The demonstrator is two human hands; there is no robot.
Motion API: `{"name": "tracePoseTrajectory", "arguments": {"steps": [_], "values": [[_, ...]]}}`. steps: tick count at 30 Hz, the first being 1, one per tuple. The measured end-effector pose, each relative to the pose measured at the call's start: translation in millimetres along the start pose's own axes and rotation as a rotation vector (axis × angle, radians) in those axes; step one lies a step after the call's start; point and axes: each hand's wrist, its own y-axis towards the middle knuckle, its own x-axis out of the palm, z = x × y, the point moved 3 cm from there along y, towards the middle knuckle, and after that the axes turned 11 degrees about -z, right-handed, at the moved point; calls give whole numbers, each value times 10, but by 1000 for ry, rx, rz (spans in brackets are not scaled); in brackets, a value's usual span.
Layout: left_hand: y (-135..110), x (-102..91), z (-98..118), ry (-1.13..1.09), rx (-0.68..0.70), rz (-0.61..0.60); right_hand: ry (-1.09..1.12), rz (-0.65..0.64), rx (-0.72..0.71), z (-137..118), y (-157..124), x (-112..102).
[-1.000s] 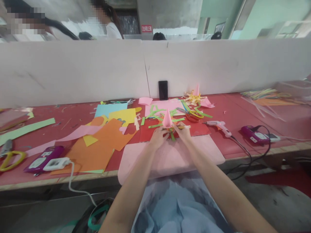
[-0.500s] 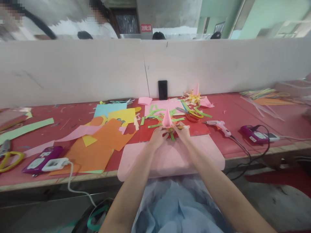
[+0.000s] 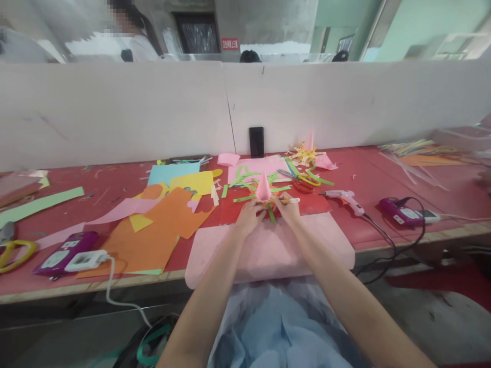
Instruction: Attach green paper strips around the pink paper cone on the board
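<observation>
A pink paper cone (image 3: 263, 188) stands point up, with green paper strips (image 3: 244, 199) spreading out from its base. My left hand (image 3: 250, 217) is closed on the near left side of this paper craft at the cone's base. My right hand (image 3: 290, 210), also closed, has a pencil-like stick (image 3: 290, 201) in its fingers, lying nearly level beside the base. One green strip hangs toward me between the hands. Under the work lies a red sheet (image 3: 314, 202), and my forearms pass over a pink mat (image 3: 268, 250). The fingertips are partly hidden.
Scissors (image 3: 307, 179) lie behind my right hand, a glue gun (image 3: 345, 198) to its right. A second pink cone craft (image 3: 307, 148) and a phone (image 3: 257, 142) stand at the white partition (image 3: 134, 112). Orange paper (image 3: 141, 243) and purple power boxes (image 3: 67, 253) (image 3: 401, 212) flank me.
My hands and the paper craft look almost unchanged. Beyond the partition, the people at the upper left have moved further left.
</observation>
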Motion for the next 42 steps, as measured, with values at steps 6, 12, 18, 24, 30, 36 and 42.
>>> {"name": "tracePoseTrajectory", "arguments": {"steps": [6,12,18,24,30,36,42], "values": [[-5,-6,9,-19,-1,-1,21,47,31,4,-2,-30],[5,-35,33,-35,-9,-7,-33,62,64,20,-9,-42],[10,-60,57,-52,-21,-3,-83,22,89,-6,-8,-38],[4,-63,62,-62,-36,-14,-68,22,66,-12,-15,-35],[11,-34,10,-50,-23,-18,-68,19,50,6,-13,-31],[9,-31,10,-50,-22,-20,-50,9,23,18,-14,-21],[5,-45,30,-52,-26,-11,-57,18,47,67,10,-29]]}}
